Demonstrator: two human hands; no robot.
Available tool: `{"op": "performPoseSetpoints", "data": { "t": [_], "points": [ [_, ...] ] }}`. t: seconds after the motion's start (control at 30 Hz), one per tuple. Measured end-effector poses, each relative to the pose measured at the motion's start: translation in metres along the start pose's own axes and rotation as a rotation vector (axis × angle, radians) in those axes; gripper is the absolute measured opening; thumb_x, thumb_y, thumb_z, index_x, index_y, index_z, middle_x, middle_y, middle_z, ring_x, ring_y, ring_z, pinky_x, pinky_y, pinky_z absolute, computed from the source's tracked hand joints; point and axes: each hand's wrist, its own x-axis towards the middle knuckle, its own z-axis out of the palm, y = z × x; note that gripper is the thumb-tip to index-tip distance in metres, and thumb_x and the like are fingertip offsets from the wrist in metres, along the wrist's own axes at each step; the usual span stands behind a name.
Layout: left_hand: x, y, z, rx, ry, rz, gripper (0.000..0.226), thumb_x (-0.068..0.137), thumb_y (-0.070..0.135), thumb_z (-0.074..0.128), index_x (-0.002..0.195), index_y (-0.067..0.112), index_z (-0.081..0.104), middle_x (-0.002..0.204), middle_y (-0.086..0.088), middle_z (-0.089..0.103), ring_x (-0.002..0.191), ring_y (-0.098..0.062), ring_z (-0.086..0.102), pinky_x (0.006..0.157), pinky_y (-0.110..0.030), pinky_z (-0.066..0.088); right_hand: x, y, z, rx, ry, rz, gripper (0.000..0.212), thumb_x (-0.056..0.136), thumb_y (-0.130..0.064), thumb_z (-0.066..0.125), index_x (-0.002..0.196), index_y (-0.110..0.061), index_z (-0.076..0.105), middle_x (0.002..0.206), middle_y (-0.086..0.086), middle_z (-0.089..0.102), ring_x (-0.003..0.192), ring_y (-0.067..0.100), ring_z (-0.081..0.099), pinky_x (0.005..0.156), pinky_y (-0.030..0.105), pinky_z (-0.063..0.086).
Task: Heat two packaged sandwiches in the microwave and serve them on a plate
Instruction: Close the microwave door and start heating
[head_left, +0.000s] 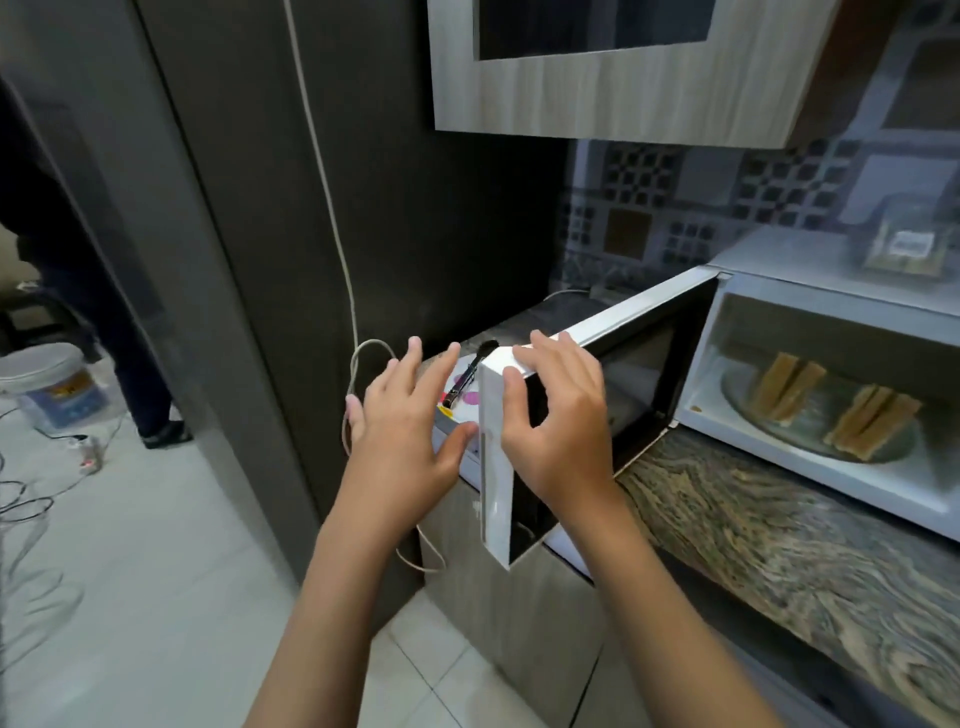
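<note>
Microwave (810, 395) sits on the marbled stone worktop (769, 525), its door (524, 431) swung wide open toward me. Inside, on the glass turntable (748, 415), two sandwiches stand on edge: one (789, 387) further back and left, the other (872, 421) nearer and right, close together but apart. Both look out of their packaging; I cannot tell for sure through the blur.

My right hand (558, 421) holds the free top corner of the door: fingers curled over its top edge, thumb on the white outer face. That grip is closed around the door. My left hand (410, 415) is spread wide, fingers straight, holding nothing; its thumb tip lies at or just beside the door's outer face, and I cannot tell if it touches.

On top of the microwave, at the far right, a clear packaged sandwich (906, 249) with a pale label; the print is too blurred to read.

Behind the door, on the worktop, a black brush (470, 376) lies across a white sheet with pink dots (462, 395). No legible writing there.

A pale cable (332, 208) runs down the dark panel beside the worktop. On the tiled floor at left, a white bucket (49, 384) with a blue and yellow label, unreadable, and a person's dark-trousered leg (135, 364) near it.
</note>
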Motion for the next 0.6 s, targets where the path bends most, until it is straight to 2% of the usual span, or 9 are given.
{"op": "performPoseSetpoints", "data": {
  "t": [0.13, 0.2, 0.27, 0.33, 0.4, 0.5, 0.6],
  "points": [
    [0.018, -0.013, 0.004, -0.157, -0.087, 0.124, 0.067, 0.086, 0.04, 0.063, 0.141, 0.048, 0.026, 0.155, 0.008, 0.023, 0.141, -0.009, 0.023, 0.115, -0.054, 0.004, -0.012, -0.001, 0.003, 0.025, 0.123, -0.037, 0.03, 0.093, -0.025, 0.046, 0.109, -0.009, 0.065, 0.127, 0.007, 0.06, 0.133, 0.021, 0.041, 0.106, 0.048, 0.038],
    [0.029, -0.011, 0.009, -0.246, -0.149, 0.236, 0.07, 0.084, 0.039, 0.066, 0.14, 0.049, 0.026, 0.152, 0.01, 0.029, 0.14, -0.005, 0.023, 0.117, -0.055, 0.015, -0.019, -0.001, -0.002, 0.019, 0.215, -0.067, 0.029, 0.093, -0.019, 0.046, 0.105, -0.004, 0.066, 0.125, 0.011, 0.06, 0.129, 0.024, 0.046, 0.105, 0.042, 0.039],
    [0.036, -0.004, 0.018, -0.337, -0.232, 0.346, 0.075, 0.081, 0.035, 0.07, 0.14, 0.047, 0.026, 0.151, 0.012, 0.032, 0.141, -0.004, 0.022, 0.114, -0.045, 0.028, -0.029, 0.004, -0.013, -0.017, 0.318, -0.067, 0.029, 0.093, -0.015, 0.044, 0.103, 0.0, 0.067, 0.122, 0.015, 0.06, 0.123, 0.027, 0.051, 0.102, 0.04, 0.042],
    [0.038, 0.006, 0.029, -0.423, -0.309, 0.439, 0.078, 0.077, 0.039, 0.074, 0.14, 0.041, 0.027, 0.15, 0.012, 0.032, 0.14, 0.0, 0.022, 0.114, -0.035, 0.028, -0.039, 0.008, -0.028, -0.086, 0.406, -0.049, 0.031, 0.093, -0.013, 0.041, 0.101, 0.001, 0.068, 0.118, 0.018, 0.059, 0.117, 0.027, 0.055, 0.098, 0.039, 0.045],
    [0.036, 0.019, 0.041, -0.453, -0.338, 0.537, 0.081, 0.072, 0.053, 0.066, 0.141, 0.037, 0.026, 0.152, 0.01, 0.03, 0.14, 0.001, 0.023, 0.114, -0.032, 0.028, -0.046, 0.011, -0.044, -0.139, 0.491, -0.027, 0.032, 0.092, -0.011, 0.039, 0.098, 0.002, 0.068, 0.113, 0.018, 0.057, 0.111, 0.025, 0.056, 0.095, 0.037, 0.046],
    [0.032, 0.048, 0.065, -0.485, -0.42, 0.646, 0.086, 0.069, 0.06, 0.058, 0.144, 0.036, 0.023, 0.156, 0.011, 0.02, 0.142, -0.002, 0.02, 0.114, -0.041, 0.029, -0.058, 0.018, -0.072, -0.264, 0.608, 0.009, 0.037, 0.097, -0.018, 0.036, 0.097, 0.0, 0.068, 0.111, 0.012, 0.053, 0.109, 0.025, 0.055, 0.092, 0.039, 0.048],
    [0.031, 0.077, 0.083, -0.441, -0.451, 0.718, 0.096, 0.064, 0.072, 0.056, 0.146, 0.038, 0.021, 0.158, 0.017, 0.007, 0.145, -0.004, 0.008, 0.114, -0.056, 0.02, -0.068, 0.029, -0.1, -0.315, 0.621, 0.089, 0.041, 0.1, -0.03, 0.031, 0.103, -0.009, 0.066, 0.116, 0.006, 0.048, 0.106, 0.031, 0.057, 0.084, 0.049, 0.05]
  ]
}}
